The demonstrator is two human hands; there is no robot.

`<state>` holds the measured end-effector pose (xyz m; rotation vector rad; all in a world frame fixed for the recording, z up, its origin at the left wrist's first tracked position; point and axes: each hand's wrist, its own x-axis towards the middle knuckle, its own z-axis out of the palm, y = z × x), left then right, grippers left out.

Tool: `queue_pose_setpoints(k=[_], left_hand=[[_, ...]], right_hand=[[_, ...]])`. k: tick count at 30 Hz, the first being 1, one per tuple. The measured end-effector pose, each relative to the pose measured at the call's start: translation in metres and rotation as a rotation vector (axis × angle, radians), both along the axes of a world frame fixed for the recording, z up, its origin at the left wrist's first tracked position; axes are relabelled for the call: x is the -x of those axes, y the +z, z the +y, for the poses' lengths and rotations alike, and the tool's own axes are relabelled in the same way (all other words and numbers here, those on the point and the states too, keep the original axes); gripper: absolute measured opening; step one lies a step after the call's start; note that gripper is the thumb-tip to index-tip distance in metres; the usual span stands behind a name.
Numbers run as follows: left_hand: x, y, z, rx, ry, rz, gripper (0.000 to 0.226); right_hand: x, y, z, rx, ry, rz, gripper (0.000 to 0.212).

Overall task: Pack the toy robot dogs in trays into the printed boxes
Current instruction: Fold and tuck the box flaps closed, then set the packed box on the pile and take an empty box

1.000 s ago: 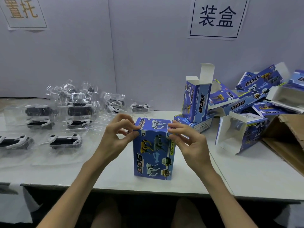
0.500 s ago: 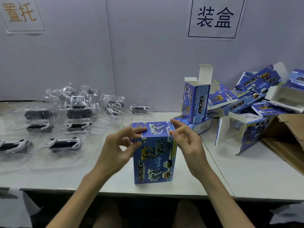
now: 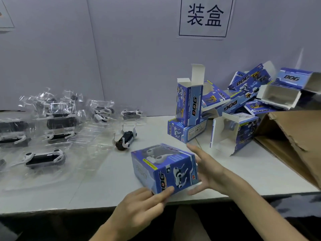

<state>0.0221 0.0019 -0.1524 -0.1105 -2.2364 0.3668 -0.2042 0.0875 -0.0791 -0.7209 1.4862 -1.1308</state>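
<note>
Cardboard carton (image 3: 286, 136) cut off at the right edge; clear trays (image 3: 86, 134) left of the fingers, contents blurred. Printed box (image 3: 165, 167) tilted between both hands: right hand (image 3: 210, 173) fingers straight, spread against its end; left hand (image 3: 139, 206) thumb pinches its near corner, fingertips hidden beneath

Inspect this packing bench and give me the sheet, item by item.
Surface: white table, crowded at left and right.
Job's things: closed box, tilted, between both hands; trayed dogs at left; one dog legs-up near the centre; open upright box; box pile at right.
Clutter: torn cardboard carton at the right edge.
Grippers: left hand pinches the box's near corner; right hand, fingers spread, lies against its right side.
Cables: nothing seen.
Surroundings: grey wall with a printed sign.
</note>
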Motion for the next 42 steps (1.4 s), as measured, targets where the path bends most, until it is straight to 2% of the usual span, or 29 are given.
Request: queue_pose_setpoints(k=[2, 4, 6, 9, 10, 12, 14, 16, 17, 19, 21, 23, 27, 30, 33, 34, 36, 39, 40, 42], left_hand=[[0.003, -0.014, 0.0, 0.035, -0.005, -0.066, 0.026], [0.007, -0.022, 0.0, -0.012, -0.026, -0.102, 0.025], [0.01, -0.023, -0.003, -0.123, -0.028, -0.093, 0.019], [0.011, -0.02, -0.013, -0.26, 0.029, -0.058, 0.018], [0.011, -0.02, -0.017, -0.305, 0.041, -0.058, 0.017], [0.012, -0.022, -0.022, -0.372, 0.076, -0.083, 0.034], [0.011, -0.028, -0.025, -0.397, 0.114, -0.107, 0.051], [0.012, -0.03, -0.024, -0.439, 0.126, -0.119, 0.053], [0.012, -0.03, -0.024, -0.461, 0.132, -0.117, 0.053], [0.012, -0.029, -0.024, -0.49, 0.157, -0.109, 0.057], [0.012, -0.029, -0.024, -0.52, 0.16, -0.089, 0.061], [0.012, -0.03, -0.023, -0.55, 0.158, -0.08, 0.06], [0.011, -0.032, -0.023, -0.595, 0.168, -0.084, 0.051], [0.01, -0.031, -0.024, -0.603, 0.165, -0.086, 0.056], [0.01, -0.031, -0.023, -0.636, 0.175, -0.12, 0.042], [0.011, -0.029, -0.023, -0.653, 0.186, -0.138, 0.036], [0.011, -0.028, -0.021, -0.681, 0.206, -0.147, 0.025], [0.014, -0.03, -0.02, -0.831, 0.22, -0.098, 0.014], [0.015, -0.03, -0.021, -0.94, 0.218, -0.073, 0.018], [0.015, -0.025, -0.022, -1.154, 0.2, -0.052, 0.05]], right_hand=[[0.0, -0.014, 0.004, 0.0, -0.052, 0.0, 0.059], [0.0, -0.024, 0.01, 0.076, -0.162, -0.039, 0.049], [0.005, -0.028, 0.019, 0.249, -0.308, -0.058, 0.046], [0.023, -0.017, 0.034, 0.564, -0.603, -0.075, 0.054], [0.03, -0.012, 0.037, 0.668, -0.706, -0.072, 0.049], [0.051, -0.001, 0.042, 0.86, -0.901, -0.061, 0.034], [0.081, 0.012, 0.042, 1.015, -1.085, -0.079, 0.03], [0.115, 0.019, 0.037, 1.024, -1.204, -0.029, 0.02], [0.132, 0.018, 0.034, 0.916, -1.231, 0.073, 0.015], [0.157, 0.003, 0.024, 0.599, -1.127, 0.321, 0.03], [0.164, -0.016, 0.016, 0.374, -0.95, 0.434, 0.045], [0.162, -0.029, 0.009, 0.313, -0.89, 0.565, 0.06], [0.164, -0.019, -0.008, 0.315, -0.931, 0.807, 0.083], [0.174, -0.003, -0.022, 0.283, -0.861, 1.182, 0.069], [0.186, 0.019, -0.034, 0.16, -0.704, 1.409, 0.025], [0.187, 0.025, -0.035, 0.118, -0.672, 1.435, 0.016], [0.183, 0.035, -0.037, 0.094, -0.645, 1.493, 0.017], [0.162, 0.05, -0.038, 0.248, -0.64, 1.497, 0.018], [0.152, 0.056, -0.037, 0.327, -0.643, 1.457, 0.017], [0.128, 0.07, -0.035, 0.463, -0.668, 1.335, 0.013]])
